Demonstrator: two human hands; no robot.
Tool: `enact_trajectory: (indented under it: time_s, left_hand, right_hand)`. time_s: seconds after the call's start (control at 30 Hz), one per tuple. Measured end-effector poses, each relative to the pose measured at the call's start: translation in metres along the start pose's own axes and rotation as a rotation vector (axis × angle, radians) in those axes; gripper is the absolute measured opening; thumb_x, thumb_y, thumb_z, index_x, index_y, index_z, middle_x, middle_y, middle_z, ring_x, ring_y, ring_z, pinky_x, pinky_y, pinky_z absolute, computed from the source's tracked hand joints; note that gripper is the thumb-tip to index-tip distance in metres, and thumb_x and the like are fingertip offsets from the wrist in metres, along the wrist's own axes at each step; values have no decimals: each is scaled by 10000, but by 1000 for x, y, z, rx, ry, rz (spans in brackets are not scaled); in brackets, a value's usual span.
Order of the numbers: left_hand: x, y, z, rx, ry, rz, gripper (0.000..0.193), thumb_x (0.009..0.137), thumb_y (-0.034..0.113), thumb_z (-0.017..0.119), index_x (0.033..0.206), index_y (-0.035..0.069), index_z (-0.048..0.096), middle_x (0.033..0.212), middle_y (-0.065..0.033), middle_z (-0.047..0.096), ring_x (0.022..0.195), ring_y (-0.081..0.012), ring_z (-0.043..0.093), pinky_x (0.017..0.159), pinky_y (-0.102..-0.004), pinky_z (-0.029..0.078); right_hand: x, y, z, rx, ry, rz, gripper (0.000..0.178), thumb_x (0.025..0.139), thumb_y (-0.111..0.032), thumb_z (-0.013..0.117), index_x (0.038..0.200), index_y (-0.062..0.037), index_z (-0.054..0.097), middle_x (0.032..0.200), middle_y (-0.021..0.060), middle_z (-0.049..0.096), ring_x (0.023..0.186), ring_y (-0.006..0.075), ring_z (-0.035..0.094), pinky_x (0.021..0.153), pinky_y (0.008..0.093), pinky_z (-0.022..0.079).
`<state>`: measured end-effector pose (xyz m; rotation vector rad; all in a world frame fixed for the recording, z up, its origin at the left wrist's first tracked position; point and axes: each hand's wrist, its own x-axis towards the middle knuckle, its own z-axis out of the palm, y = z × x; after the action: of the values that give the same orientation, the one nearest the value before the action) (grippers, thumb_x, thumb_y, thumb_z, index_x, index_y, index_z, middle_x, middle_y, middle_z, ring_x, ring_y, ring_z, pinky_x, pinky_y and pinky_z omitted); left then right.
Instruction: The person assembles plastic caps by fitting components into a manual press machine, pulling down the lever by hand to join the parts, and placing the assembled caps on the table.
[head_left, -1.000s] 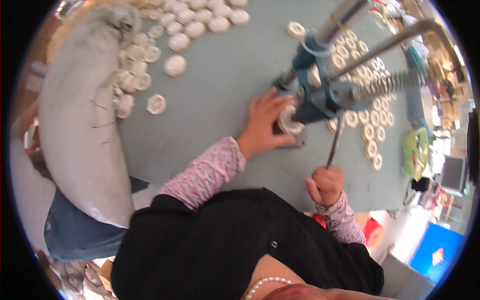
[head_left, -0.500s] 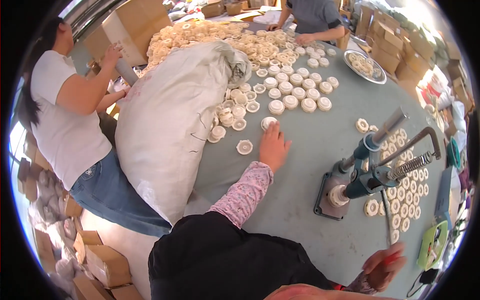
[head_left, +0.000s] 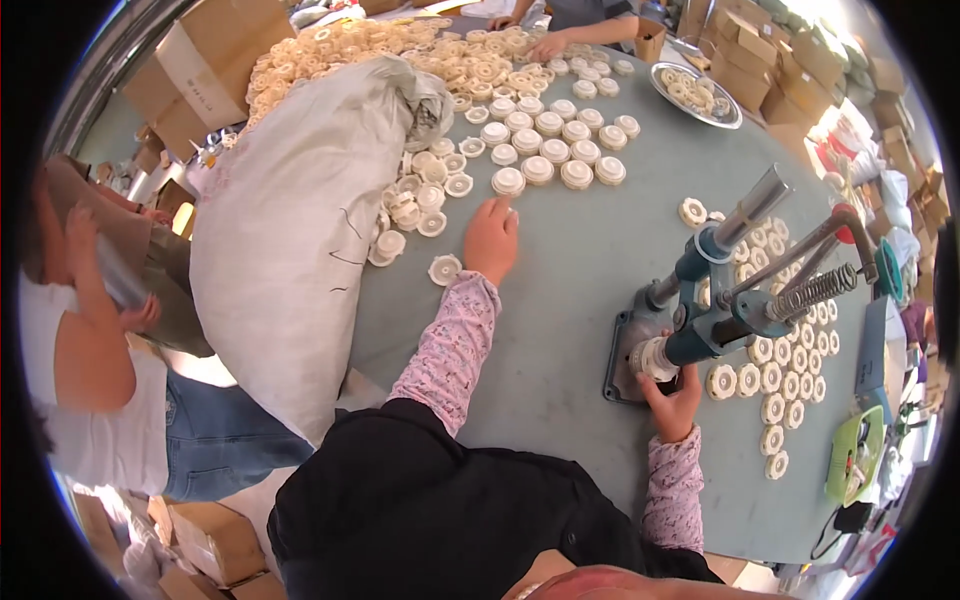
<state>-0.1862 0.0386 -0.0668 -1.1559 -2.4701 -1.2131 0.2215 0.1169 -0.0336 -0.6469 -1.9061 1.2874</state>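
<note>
Left hand [head_left: 492,238] lies open, flat on the counter [head_left: 560,300] by a loose white disc [head_left: 444,269]; right hand [head_left: 674,400] grips the disc [head_left: 655,358] seated under the blue hand press [head_left: 700,310], steadying it.

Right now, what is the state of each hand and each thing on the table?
left hand: flat on the table, open, beside a loose white disc
right hand: gripping the white part under the press
hand press: upright
white sack: lying on its side
metal plate: holding discs
</note>
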Motion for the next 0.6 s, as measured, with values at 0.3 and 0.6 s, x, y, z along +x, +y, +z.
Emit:
enact_trajectory:
  time_s: [0.3, 0.6]
  left_hand:
    - [-30, -6, -7, 365, 109, -50, 479, 942, 332, 732, 1258, -23, 669, 1266, -228, 655, 1177, -392, 635, 980, -487, 513]
    - [-119, 139, -46, -769, -527, -119, 316, 826, 82, 844, 1125, 48, 747, 1084, -103, 680, 1094, -322, 655, 951, -409, 533]
  right_hand:
    - [1, 6, -96, -969, 423, -229, 665, 877, -164, 820, 1466, -10, 551, 1476, 200, 566, 1434, 371, 468, 1203, 457, 343]
    - [-16, -20, -52, -348, 282, -213, 296, 876, -96, 719, 1153, 10, 721, 1144, 160, 721, 1081, 339, 655, 1000, 404, 491]
